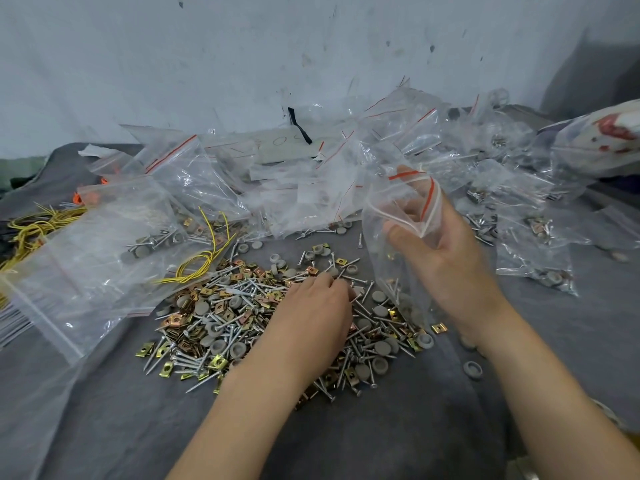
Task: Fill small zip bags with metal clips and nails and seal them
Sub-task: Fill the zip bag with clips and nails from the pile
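One zip bag (381, 265) — pinched by the right hand (446, 258); left hand (311, 313) on nail pile (221, 306), grip unclear; paper (287, 147) writing blurred.

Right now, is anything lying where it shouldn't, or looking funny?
Yes, a little. One gold clip and a grey cap lie alone on the grey cloth, apart from the main pile, on its right. A yellow wire loops onto the pile's left edge. Nothing looks broken.
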Tool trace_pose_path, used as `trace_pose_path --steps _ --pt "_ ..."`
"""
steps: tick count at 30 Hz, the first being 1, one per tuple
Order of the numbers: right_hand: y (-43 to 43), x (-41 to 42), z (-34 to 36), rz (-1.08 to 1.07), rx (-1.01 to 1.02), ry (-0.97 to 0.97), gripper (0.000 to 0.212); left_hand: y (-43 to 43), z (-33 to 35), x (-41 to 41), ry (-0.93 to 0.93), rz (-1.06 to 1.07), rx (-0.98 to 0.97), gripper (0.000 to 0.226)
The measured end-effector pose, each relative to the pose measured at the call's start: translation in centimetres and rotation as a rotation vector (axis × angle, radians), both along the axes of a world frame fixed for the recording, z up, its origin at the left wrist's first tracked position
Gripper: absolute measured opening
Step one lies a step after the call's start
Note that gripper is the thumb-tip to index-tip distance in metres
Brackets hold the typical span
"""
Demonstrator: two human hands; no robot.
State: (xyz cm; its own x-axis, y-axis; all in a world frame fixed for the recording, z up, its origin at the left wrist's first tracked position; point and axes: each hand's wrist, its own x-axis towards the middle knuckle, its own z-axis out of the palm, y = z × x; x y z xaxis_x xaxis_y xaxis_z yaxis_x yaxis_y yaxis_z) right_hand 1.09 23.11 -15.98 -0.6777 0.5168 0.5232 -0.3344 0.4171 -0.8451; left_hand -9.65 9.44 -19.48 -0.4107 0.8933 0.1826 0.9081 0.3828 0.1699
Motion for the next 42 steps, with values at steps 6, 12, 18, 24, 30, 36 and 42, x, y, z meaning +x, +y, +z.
trace_pose_path --steps 6,12,18,24,30,36,42 --pt "-0.1 0.0 0.1 -0.013 0.008 0.008 0.05 -0.5 0.6 0.1 -0.056 0.014 0.038 0.022" --pt "-0.1 0.1 0.1 -0.02 0.005 -0.01 0.046 -0.8 1.6 -0.4 -0.148 0.027 0.219 0.017" --pt "-0.2 0.1 0.0 -0.031 0.021 -0.018 0.044 -1.0 2.2 -1.5 -0.352 0.144 0.525 0.008" --pt "-0.6 0.1 0.3 -0.02 0.04 -0.016 0.039 -1.3 2.7 -1.6 -0.407 0.177 0.605 0.008" --pt "-0.6 0.1 0.3 0.008 0.021 -0.009 0.038 -1.3 3.0 -1.6 -0.429 0.189 0.634 0.012" --pt "-0.1 0.2 0.4 0.038 -0.05 0.043 0.038 -1.4 3.0 -1.6 -0.425 0.189 0.63 0.018" --pt "-0.1 0.2 0.5 0.014 -0.016 0.022 0.039 -1.5 4.9 -1.2 -0.546 0.186 0.807 0.022"
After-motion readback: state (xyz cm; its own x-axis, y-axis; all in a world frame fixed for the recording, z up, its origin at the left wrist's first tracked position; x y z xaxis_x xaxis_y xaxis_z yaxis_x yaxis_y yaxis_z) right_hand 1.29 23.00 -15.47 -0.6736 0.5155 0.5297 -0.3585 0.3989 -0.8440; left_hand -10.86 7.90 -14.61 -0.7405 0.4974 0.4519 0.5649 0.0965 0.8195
